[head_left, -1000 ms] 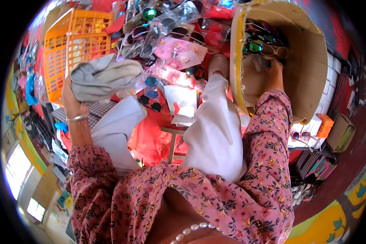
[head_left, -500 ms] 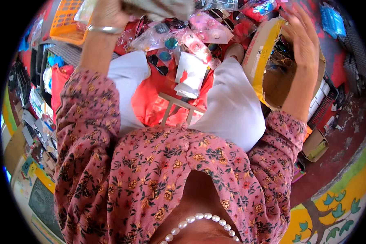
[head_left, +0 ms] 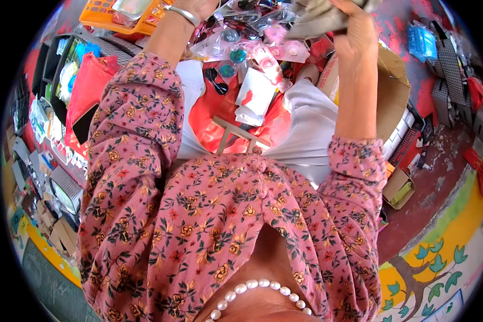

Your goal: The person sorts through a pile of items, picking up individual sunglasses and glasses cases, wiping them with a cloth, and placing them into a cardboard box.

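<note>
My right hand (head_left: 354, 35) is closed on a greyish-beige cloth (head_left: 327, 20), held up near the top edge, partly in front of the cardboard box. My left hand (head_left: 197, 6) is at the top edge beside the orange basket; its fingers are mostly out of the picture, so I cannot tell whether they hold anything. Between and below the hands lie sunglasses (head_left: 216, 80), several of them in clear plastic bags (head_left: 212, 47). A pink-and-white packet (head_left: 267, 61) and a white packet with a red mark (head_left: 255, 92) lie among them, between my knees.
An orange basket (head_left: 110, 15) stands at the far left. On the right is an open cardboard box (head_left: 394, 88). A red cloth bag (head_left: 86, 88) and a dark crate (head_left: 59, 80) sit on the left. A blue packet (head_left: 422, 42) lies at the far right.
The cloth has passed from my left hand to my right. My right hand, earlier spread by the box, has moved left and closed. My left hand has shifted right and up.
</note>
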`<state>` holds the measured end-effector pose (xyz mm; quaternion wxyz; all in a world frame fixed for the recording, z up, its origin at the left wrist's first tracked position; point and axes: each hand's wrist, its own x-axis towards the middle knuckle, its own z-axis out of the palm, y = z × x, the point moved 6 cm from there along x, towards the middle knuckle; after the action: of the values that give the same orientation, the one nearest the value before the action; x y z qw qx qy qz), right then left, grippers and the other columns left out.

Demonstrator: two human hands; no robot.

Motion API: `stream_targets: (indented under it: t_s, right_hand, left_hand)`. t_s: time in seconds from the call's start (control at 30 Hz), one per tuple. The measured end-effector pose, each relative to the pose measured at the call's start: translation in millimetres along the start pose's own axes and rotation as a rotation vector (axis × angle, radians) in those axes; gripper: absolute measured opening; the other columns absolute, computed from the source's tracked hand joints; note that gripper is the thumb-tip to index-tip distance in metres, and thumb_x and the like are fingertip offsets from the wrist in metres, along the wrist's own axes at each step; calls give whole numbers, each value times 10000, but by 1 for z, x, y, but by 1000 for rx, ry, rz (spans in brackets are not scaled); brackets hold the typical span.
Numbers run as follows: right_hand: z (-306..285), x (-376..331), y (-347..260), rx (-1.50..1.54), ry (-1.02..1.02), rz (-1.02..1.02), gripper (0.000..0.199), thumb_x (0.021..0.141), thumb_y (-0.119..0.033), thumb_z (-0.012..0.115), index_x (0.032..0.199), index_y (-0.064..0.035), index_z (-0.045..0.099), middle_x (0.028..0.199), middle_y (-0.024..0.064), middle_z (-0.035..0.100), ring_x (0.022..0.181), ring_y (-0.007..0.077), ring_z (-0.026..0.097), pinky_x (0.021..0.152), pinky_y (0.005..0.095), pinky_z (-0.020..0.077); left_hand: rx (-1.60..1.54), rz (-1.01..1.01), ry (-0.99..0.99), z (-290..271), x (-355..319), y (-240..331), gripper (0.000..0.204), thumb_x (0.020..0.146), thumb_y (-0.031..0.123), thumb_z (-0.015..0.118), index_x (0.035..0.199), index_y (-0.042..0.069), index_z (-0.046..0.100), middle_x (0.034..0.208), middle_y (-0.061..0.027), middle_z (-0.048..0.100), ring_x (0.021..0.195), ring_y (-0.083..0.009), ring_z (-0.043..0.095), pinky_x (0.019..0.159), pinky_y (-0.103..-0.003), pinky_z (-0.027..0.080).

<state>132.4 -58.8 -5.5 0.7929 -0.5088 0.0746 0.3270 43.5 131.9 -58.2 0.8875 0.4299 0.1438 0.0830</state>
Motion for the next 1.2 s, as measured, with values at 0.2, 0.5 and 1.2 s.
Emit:
stream_targets:
  t_s: [0.2,0.5,1.2]
  right_hand:
    - [-33,-43,-6,12,256,-294,318,714,15,596,1028,28,548,968,100,592,887,231,576,825,354,451]
    - [-56,-80,-17,112,342,-128,411,716,34,576,1119,19,497,1099,122,558,1021,263,536,934,416,397]
    - [-53,-72,-11,221,246,-52,280,729,22,588,1008,14,558,1009,100,592,941,229,568,867,379,437]
  left_hand:
    - [470,-545,291,-120,-19,-165,134,741,135,489,653,64,561,601,3,527,452,-91,431,395,-231,320]
    - [1343,-813,292,-232,-87,-331,392,631,206,687,996,90,606,996,-167,595,959,-278,569,839,-357,448]
    - [998,-668,574,-192,-73,-264,571,640,345,732,1021,-45,563,973,-175,601,920,-272,593,786,-349,473]
